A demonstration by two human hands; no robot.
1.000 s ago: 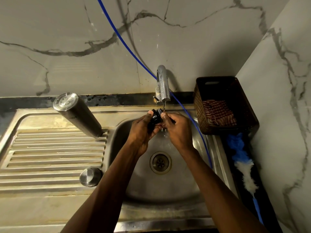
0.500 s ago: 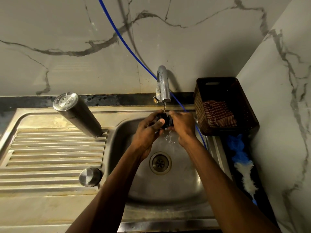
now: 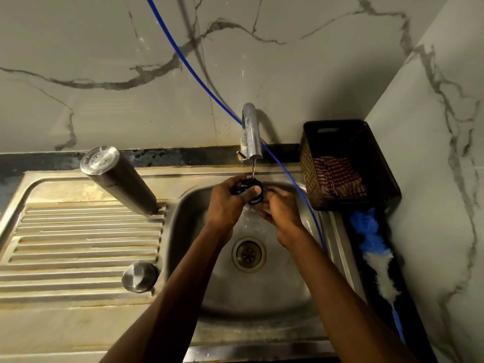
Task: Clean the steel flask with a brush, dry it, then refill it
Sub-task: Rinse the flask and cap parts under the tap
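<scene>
Now left hand (image 3: 227, 203) grips black stopper (image 3: 251, 190)

I'm turning the black stopper (image 3: 251, 191) under the tap (image 3: 251, 132), my left hand (image 3: 227, 204) gripping it higher while my right hand (image 3: 281, 209) drops just below.
</scene>
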